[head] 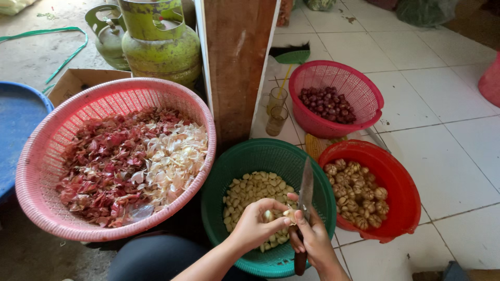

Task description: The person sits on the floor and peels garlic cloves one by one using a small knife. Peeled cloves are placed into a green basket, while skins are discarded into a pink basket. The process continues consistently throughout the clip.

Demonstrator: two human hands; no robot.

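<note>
Head view shows two hands over a green basket (229, 171) of peeled garlic. Her left hand (255, 225) pinches one garlic clove (270, 215) with its fingertips. Beside it, touching, the right hand (312, 237) is closed around a knife (304, 200), blade pointing up. A red bowl (403, 192) of whole garlic sits just beside. A big pink basket (47, 156) holds peels.

I saw one package only: a brown cardboard box (78, 80), open-topped, on the floor behind the big pink basket (36, 171) and beside the green gas cylinder (161, 47). No labels, signs or screens showed.
</note>
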